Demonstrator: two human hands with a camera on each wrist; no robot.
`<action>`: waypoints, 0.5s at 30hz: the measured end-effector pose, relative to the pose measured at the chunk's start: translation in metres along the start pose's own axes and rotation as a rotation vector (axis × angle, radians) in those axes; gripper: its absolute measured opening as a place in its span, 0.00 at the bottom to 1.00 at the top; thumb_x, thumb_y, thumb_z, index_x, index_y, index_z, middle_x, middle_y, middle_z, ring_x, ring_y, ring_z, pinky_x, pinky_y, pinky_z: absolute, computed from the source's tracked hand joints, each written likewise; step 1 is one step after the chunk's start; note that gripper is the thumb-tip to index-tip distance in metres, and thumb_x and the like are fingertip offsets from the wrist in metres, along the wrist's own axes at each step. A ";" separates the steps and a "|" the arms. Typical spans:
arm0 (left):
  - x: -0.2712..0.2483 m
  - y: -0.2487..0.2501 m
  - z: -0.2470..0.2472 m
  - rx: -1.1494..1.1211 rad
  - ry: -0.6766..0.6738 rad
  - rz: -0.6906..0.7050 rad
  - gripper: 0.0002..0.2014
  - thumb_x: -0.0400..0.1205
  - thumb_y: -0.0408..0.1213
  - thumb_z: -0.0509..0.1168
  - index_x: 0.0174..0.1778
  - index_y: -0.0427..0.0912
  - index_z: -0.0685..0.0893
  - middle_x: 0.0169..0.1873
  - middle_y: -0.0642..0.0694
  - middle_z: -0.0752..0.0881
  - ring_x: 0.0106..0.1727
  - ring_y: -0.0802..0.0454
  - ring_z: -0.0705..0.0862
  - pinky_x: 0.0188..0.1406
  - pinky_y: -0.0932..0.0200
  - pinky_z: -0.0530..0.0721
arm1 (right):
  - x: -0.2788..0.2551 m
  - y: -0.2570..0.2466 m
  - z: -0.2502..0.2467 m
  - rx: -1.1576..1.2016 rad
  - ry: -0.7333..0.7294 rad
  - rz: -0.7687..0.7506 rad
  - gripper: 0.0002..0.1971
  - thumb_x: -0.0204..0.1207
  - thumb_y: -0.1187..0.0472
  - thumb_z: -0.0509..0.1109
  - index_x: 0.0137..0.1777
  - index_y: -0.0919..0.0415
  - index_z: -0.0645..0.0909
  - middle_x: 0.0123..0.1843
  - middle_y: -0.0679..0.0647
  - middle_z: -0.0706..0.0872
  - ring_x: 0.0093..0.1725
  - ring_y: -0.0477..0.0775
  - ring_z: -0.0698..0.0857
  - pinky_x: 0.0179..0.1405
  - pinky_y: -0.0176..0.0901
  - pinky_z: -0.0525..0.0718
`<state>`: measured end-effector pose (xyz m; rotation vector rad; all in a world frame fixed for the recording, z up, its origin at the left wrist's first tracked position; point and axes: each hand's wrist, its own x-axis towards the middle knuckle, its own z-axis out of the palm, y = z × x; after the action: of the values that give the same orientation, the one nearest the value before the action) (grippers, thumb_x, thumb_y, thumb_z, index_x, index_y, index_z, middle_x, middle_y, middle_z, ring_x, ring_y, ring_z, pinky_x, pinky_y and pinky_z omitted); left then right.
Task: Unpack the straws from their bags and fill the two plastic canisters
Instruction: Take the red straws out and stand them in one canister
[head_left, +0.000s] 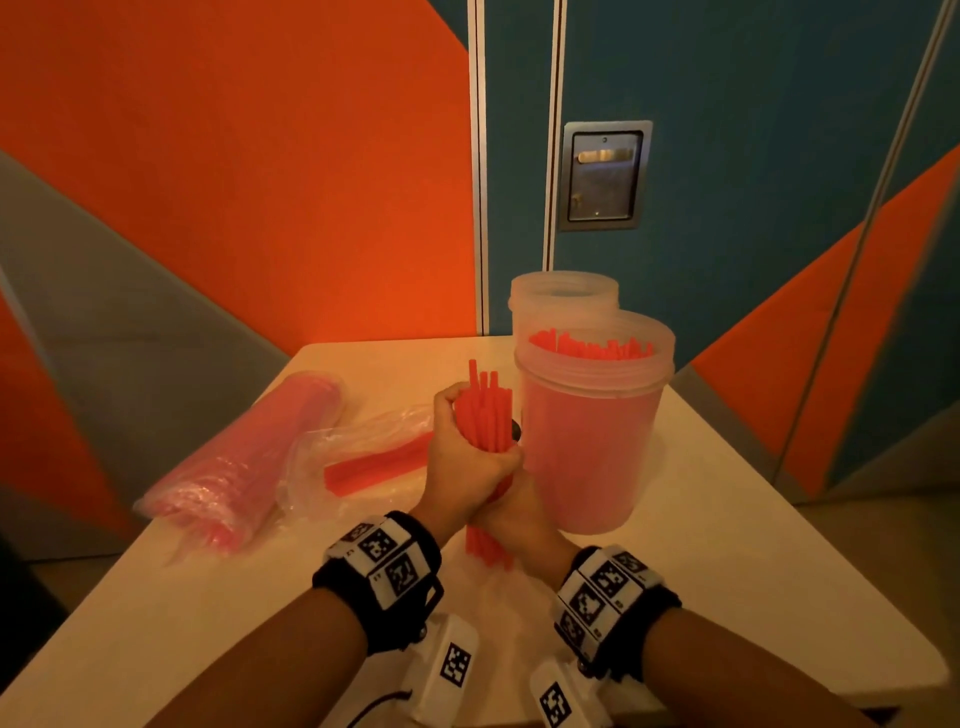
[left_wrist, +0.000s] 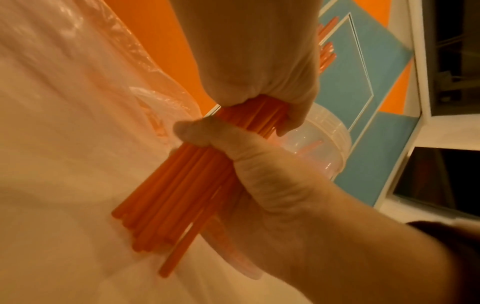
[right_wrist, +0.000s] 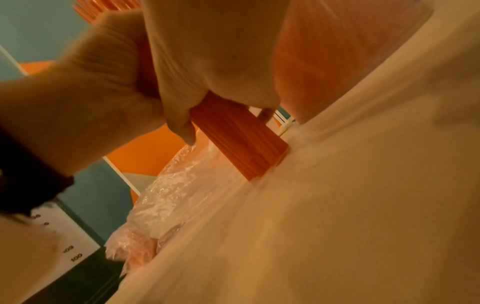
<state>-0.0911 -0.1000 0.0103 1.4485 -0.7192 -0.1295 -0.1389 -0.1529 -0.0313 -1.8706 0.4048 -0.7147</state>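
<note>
A bundle of red straws (head_left: 488, 410) stands upright, its lower ends on the white table (head_left: 727, 545) just left of the near canister. My left hand (head_left: 462, 452) grips the bundle's middle; my right hand (head_left: 519, 514) grips it just below. In the left wrist view the straw ends (left_wrist: 166, 207) fan out unevenly under both fists. In the right wrist view the bundle's foot (right_wrist: 241, 144) touches the tabletop. The near clear canister (head_left: 592, 431) is packed with red straws. Behind it the second canister (head_left: 563, 296) shows no straws at its rim.
An opened clear bag (head_left: 358, 457) with some red straws inside lies left of my hands. A fuller bag of straws (head_left: 234, 467) lies further left near the table's edge. Orange and blue wall panels rise behind the table.
</note>
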 end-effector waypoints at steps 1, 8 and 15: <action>0.001 -0.002 0.000 0.017 0.007 -0.008 0.28 0.65 0.20 0.74 0.55 0.48 0.75 0.38 0.53 0.87 0.38 0.60 0.87 0.41 0.59 0.86 | -0.001 0.001 0.001 -0.023 -0.040 0.063 0.23 0.65 0.71 0.76 0.58 0.53 0.77 0.44 0.47 0.86 0.44 0.47 0.87 0.51 0.53 0.88; 0.008 -0.004 -0.001 0.045 0.060 -0.064 0.24 0.64 0.23 0.74 0.46 0.54 0.76 0.38 0.48 0.85 0.39 0.50 0.84 0.38 0.57 0.85 | 0.017 -0.035 -0.027 -0.087 -0.190 0.321 0.38 0.62 0.77 0.73 0.73 0.64 0.65 0.68 0.63 0.77 0.65 0.58 0.78 0.62 0.52 0.82; 0.010 -0.005 0.000 0.105 0.026 -0.072 0.23 0.64 0.24 0.72 0.43 0.56 0.74 0.39 0.44 0.85 0.40 0.46 0.86 0.37 0.51 0.86 | 0.030 -0.153 -0.069 -0.430 -0.006 -0.129 0.19 0.79 0.68 0.58 0.69 0.59 0.71 0.69 0.54 0.77 0.66 0.54 0.76 0.59 0.43 0.76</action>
<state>-0.0814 -0.1062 0.0097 1.5747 -0.6613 -0.1299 -0.1672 -0.1588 0.1368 -2.3202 0.4638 -0.7505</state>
